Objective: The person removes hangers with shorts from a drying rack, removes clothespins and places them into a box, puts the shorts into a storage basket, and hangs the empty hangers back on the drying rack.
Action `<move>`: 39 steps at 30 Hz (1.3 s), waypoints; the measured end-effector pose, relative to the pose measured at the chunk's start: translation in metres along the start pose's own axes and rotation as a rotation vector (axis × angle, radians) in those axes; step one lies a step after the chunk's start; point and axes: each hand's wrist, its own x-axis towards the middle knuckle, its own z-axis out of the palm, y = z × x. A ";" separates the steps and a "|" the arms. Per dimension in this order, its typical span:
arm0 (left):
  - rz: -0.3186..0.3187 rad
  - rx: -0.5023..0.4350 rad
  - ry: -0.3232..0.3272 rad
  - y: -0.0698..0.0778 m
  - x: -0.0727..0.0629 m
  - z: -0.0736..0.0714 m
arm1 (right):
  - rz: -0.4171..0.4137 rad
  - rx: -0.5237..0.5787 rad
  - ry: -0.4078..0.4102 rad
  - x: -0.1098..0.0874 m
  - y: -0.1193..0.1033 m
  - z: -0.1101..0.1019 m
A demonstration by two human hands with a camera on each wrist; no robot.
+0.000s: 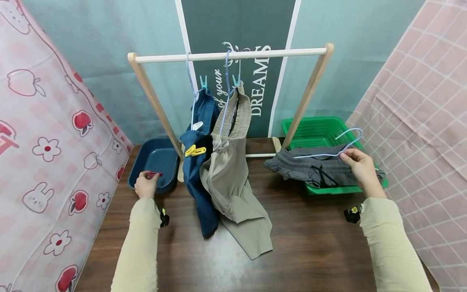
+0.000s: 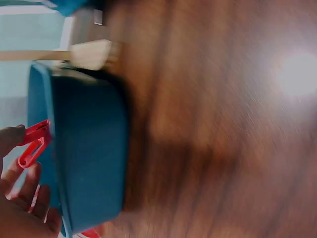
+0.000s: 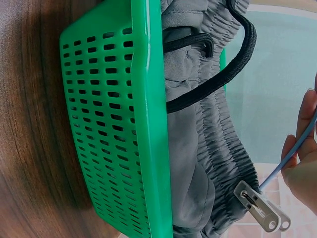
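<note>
My left hand [image 1: 145, 185] pinches a red clothespin [image 2: 35, 144] at the near rim of a dark blue basin [image 1: 171, 180]. Over on the right, my right hand [image 1: 359, 165] grips a light blue wire hanger [image 1: 355, 140] near its shoulder. Grey elastic-waist trousers [image 1: 303, 168] with a black drawstring [image 3: 218, 87] hang along the hanger, over a green slotted basket [image 1: 328, 123]. A grey clothespin [image 3: 262, 208] clips the waistband close to my right hand. The basin hides part of my left fingers in the left wrist view.
A rack with a white top bar [image 1: 255, 54] and wooden legs stands at the back. From it hang navy trousers [image 1: 200, 178], with a yellow clothespin [image 1: 196, 151], and beige trousers [image 1: 237, 174], whose legs reach the brown table [image 1: 303, 243]. Blue clothespins [image 1: 204, 83] grip both waistbands.
</note>
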 end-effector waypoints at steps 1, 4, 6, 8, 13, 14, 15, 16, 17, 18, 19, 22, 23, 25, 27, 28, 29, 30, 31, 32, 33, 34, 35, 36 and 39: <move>0.025 0.067 -0.010 -0.002 0.000 0.001 | 0.002 -0.012 -0.001 0.000 0.000 0.000; 0.077 0.256 -0.052 -0.009 0.001 0.003 | 0.010 -0.056 -0.007 -0.001 -0.002 0.000; 0.109 0.348 -0.082 -0.012 0.002 0.003 | 0.018 -0.064 -0.012 -0.001 -0.003 0.000; 0.132 0.417 -0.109 -0.013 0.002 0.002 | 0.024 -0.069 -0.013 -0.001 -0.004 0.000; 0.135 0.505 -0.172 -0.011 0.003 -0.001 | 0.024 -0.048 -0.013 -0.001 -0.004 0.001; 0.126 0.520 -0.188 -0.010 0.003 -0.002 | 0.022 -0.040 -0.014 -0.001 -0.003 0.001; 0.118 0.535 -0.205 -0.009 0.004 -0.003 | 0.021 -0.036 -0.014 0.000 -0.003 0.001; 0.109 0.550 -0.222 -0.008 0.004 -0.004 | 0.020 -0.036 -0.016 0.000 -0.003 0.002; 0.102 0.564 -0.238 -0.008 0.005 -0.005 | 0.019 -0.038 -0.016 0.000 -0.002 0.002; 0.093 0.574 -0.257 -0.007 0.005 -0.006 | 0.017 -0.047 -0.017 0.000 -0.002 0.003; 0.084 0.577 -0.270 -0.007 0.005 -0.007 | 0.016 -0.058 -0.017 0.001 -0.002 0.003; 0.066 0.589 -0.304 -0.006 0.005 -0.010 | 0.014 -0.068 -0.016 0.001 -0.002 0.004; 0.061 0.588 -0.309 -0.006 0.005 -0.010 | 0.013 -0.067 -0.015 0.002 -0.002 0.005; 0.057 0.586 -0.309 -0.005 0.004 -0.011 | 0.011 -0.070 -0.013 0.002 -0.002 0.005; 0.059 0.560 -0.287 -0.004 0.004 -0.011 | 0.009 -0.073 -0.011 0.002 -0.002 0.005; 0.057 0.528 -0.263 -0.003 0.003 -0.010 | 0.008 -0.076 -0.010 0.001 -0.002 0.005; 0.053 0.489 -0.231 -0.002 0.003 -0.010 | 0.008 -0.073 -0.010 0.001 -0.002 0.004; 0.050 0.443 -0.198 0.000 0.003 -0.010 | 0.006 -0.074 -0.008 0.001 -0.002 0.004; 0.047 0.386 -0.155 0.003 0.003 -0.010 | 0.004 -0.067 -0.009 0.001 -0.002 0.004; 0.042 0.318 -0.115 0.006 0.004 -0.010 | 0.004 -0.065 -0.009 0.001 -0.002 0.003; 0.034 0.245 -0.087 0.009 0.004 -0.011 | 0.002 -0.066 -0.008 0.001 -0.002 0.003; 0.031 0.178 -0.054 0.013 0.006 -0.012 | 0.001 -0.067 -0.007 0.001 -0.001 0.002; 0.029 0.115 -0.029 0.018 0.007 -0.013 | 0.001 -0.067 -0.006 0.001 -0.001 0.002; 0.030 0.050 -0.005 0.024 0.009 -0.014 | 0.001 -0.071 -0.006 0.001 -0.001 0.001; 0.026 -0.133 0.049 0.045 0.011 -0.021 | 0.006 -0.078 -0.003 0.001 -0.001 -0.001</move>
